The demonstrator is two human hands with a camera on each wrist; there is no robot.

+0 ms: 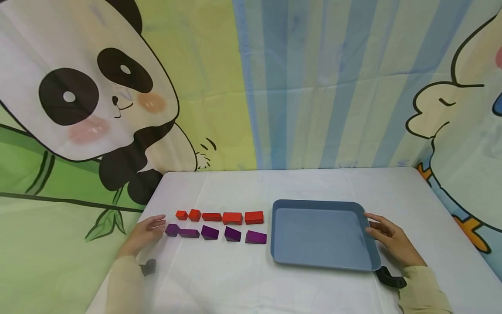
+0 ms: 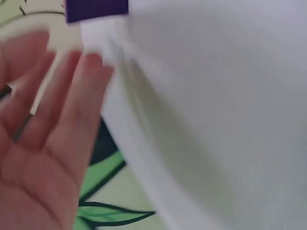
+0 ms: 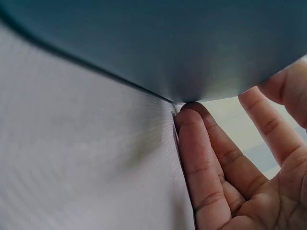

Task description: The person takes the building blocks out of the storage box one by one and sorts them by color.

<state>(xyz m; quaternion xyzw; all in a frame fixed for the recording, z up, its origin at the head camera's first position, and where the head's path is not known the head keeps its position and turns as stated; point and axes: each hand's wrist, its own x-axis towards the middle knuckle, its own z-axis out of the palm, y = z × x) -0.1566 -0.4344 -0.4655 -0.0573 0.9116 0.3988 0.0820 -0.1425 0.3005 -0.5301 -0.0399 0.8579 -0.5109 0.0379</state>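
Note:
A blue-grey rectangular tray point(image 1: 319, 235) lies on the right half of the white table. My right hand point(image 1: 386, 235) is at its right side, fingertips right at the outer wall; in the right wrist view the loosely extended fingers point(image 3: 199, 163) sit low under the tray's side point(image 3: 144, 52). My left hand point(image 1: 145, 235) is held with extended fingers at the left end of the block rows, holding nothing. Closest to it is a purple block point(image 1: 172, 230), whose lower part also shows in the left wrist view point(image 2: 97, 9).
Several red blocks point(image 1: 232, 218) form a row left of the tray. In front of them runs a row of several purple blocks point(image 1: 233, 234), some wedge-shaped. A printed cloth with a panda point(image 1: 129, 87) hangs behind the white table point(image 1: 219, 279). A black band point(image 1: 390, 278) is by the right wrist.

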